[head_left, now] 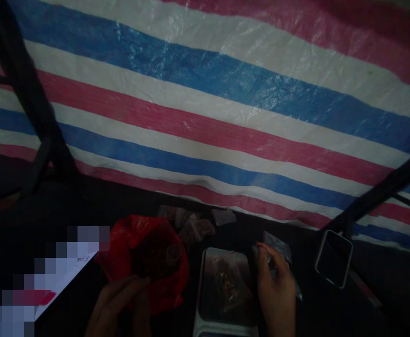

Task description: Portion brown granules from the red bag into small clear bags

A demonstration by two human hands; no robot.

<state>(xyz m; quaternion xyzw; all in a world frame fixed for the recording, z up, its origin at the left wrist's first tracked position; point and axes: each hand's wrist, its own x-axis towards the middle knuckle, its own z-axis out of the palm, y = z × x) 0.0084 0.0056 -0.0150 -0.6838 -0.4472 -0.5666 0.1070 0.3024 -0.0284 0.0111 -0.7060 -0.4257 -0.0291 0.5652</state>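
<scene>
The scene is dim. My left hand [120, 302] rests at the near rim of an open red plastic bag [148, 257] with dark contents and a small cup-like thing [174, 253] inside. My right hand [276, 290] holds a small clear plastic packet [277, 247] by the right edge of a small scale [226, 288]. A clear packet with brownish bits [227, 281] lies on the scale's metal platform.
Several small filled clear packets [199, 223] lie on the dark surface behind the bag. A phone [334, 264] lies at the right. A striped red, white and blue tarp [205, 103] fills the background. Dark poles [25, 93] stand at left and right.
</scene>
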